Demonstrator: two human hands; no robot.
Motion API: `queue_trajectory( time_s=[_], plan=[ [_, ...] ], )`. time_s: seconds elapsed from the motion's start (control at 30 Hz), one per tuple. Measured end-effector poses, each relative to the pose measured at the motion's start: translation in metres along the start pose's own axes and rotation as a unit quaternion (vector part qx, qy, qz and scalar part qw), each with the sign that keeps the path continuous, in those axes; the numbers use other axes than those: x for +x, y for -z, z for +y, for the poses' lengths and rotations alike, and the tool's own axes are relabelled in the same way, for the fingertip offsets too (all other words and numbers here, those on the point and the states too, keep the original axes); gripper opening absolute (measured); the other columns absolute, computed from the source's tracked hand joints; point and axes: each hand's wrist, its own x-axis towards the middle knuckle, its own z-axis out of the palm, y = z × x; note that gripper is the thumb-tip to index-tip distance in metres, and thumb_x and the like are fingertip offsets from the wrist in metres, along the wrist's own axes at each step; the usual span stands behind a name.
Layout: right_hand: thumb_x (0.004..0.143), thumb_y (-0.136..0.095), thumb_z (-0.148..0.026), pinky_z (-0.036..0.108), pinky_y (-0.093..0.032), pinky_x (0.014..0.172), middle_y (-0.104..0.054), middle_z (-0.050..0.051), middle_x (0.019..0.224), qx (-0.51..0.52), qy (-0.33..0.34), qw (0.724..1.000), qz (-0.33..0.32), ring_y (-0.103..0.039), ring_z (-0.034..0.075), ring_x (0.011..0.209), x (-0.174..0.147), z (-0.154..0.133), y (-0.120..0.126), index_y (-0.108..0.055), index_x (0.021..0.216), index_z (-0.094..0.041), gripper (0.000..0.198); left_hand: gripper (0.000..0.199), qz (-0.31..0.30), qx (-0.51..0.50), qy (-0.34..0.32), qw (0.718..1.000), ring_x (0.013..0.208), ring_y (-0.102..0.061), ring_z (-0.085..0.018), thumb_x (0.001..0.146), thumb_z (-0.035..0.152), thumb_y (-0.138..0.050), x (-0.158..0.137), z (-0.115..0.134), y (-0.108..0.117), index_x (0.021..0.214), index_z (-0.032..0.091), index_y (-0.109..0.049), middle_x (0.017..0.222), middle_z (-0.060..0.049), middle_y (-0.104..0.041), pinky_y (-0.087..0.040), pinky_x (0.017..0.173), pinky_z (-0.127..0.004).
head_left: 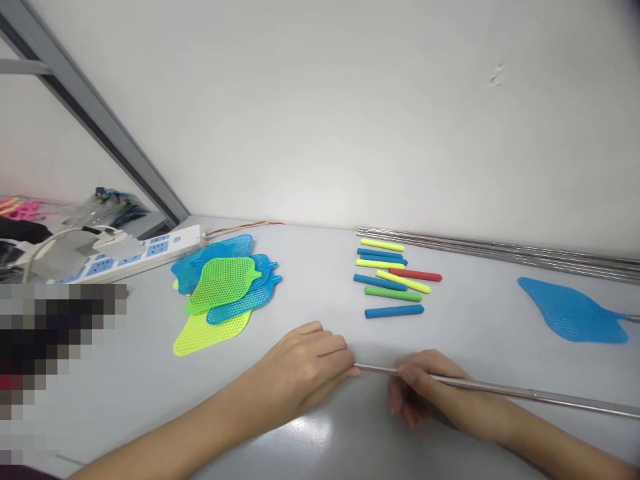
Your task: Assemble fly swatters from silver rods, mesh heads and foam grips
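Tabletop [310, 287], coloured tubes [393, 293] beyond rod [505, 389]

Rod [500, 388] appears smooth, glossy metal; mesh paddles [223, 285], perforated plastic. Tubes [393, 294] look smooth, matt plastic; tabletop [310, 283] smooth, glossy.

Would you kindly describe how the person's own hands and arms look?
The left hand and right hand are bare, with no gloves, rings or watch visible. The left forearm and right forearm are uncovered; dark cloth, possibly a sleeve, shows at bottom left.
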Motion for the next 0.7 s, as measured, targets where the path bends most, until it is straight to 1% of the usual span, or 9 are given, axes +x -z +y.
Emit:
queue_trajectory(
  time_s=[0.43,0.7],
  plan=[
    [0.088,-0.037,-0.044,0.022,-0.042,0.055,-0.058,0.003,0.059,-0.024,0.004,1.0,-0.006,-0.052,0.012,0.057,-0.0013,-0.0026,-0.0011,-0.062,0.072,-0.012,0.044,0.027,0.014,-0.004,-0.004,1.0,0.058,-0.038,-0.012,0.092,0.024,-0.034,0.0011,0.0041,-0.0003,0.076,0.015,-0.053,0.065,0.0,-0.047,-0.031,0.06,-0.027],
    [0.089,-0.036,-0.044,0.022,-0.041,0.054,-0.057,0.002,0.057,-0.014,0.009,1.0,-0.009,-0.05,0.011,0.055,-0.0012,-0.0011,-0.0026,-0.062,0.071,-0.012,0.045,0.027,0.022,-0.008,0.0,1.0,0.058,-0.039,-0.012,0.091,0.024,-0.035,0.0028,0.0043,-0.0024,0.076,0.014,-0.055,0.065,0.0,-0.048,-0.032,0.059,-0.026]
  ],
)
